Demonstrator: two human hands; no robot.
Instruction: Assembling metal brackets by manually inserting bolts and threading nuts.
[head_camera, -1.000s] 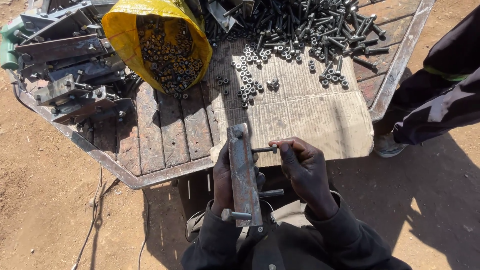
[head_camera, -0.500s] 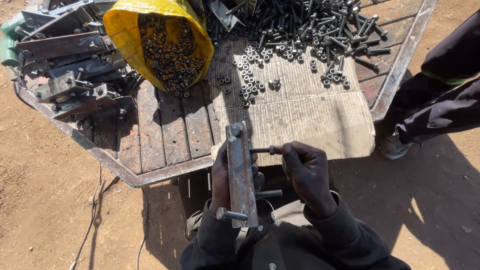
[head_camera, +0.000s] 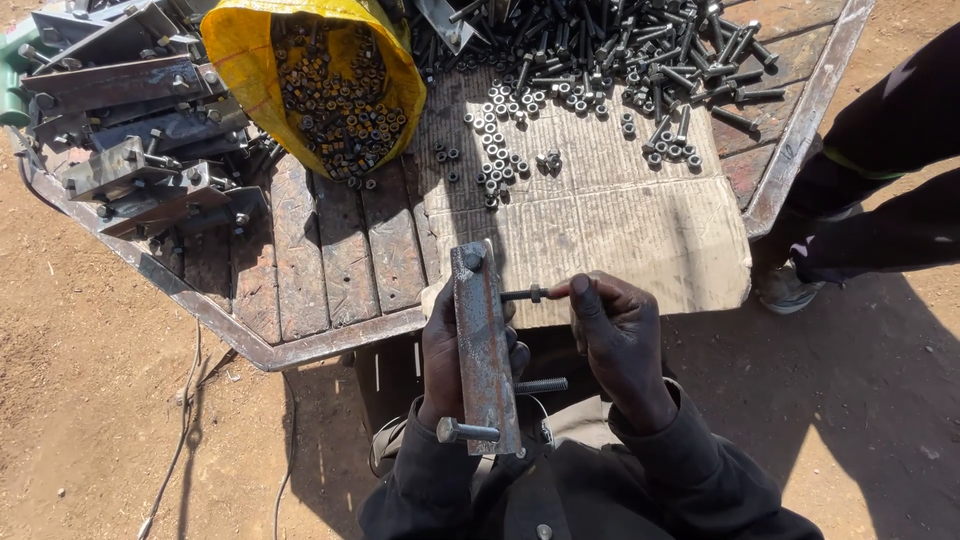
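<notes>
My left hand (head_camera: 441, 352) grips a rusty flat steel bar (head_camera: 484, 345), held upright in front of me at the near edge of the wooden table (head_camera: 330, 262). Bolts stick through the bar: one at the top, one pointing right at its upper part (head_camera: 522, 295), one lower on the right (head_camera: 541, 385), and a bolt head (head_camera: 462, 431) pointing left at the bottom. My right hand (head_camera: 618, 336) pinches a nut (head_camera: 538, 293) on the end of the upper bolt with thumb and fingertips.
A yellow sack (head_camera: 318, 75) full of nuts lies open on the table. Many loose bolts (head_camera: 640, 50) and nuts (head_camera: 500, 160) are spread on cardboard (head_camera: 640, 225). Assembled steel brackets (head_camera: 140, 130) are piled at the left. Another person's leg (head_camera: 880, 190) stands at the right.
The bar and both hands stay in nearly the same place. My right fingers have shifted slightly on the nut of the upper bolt.
</notes>
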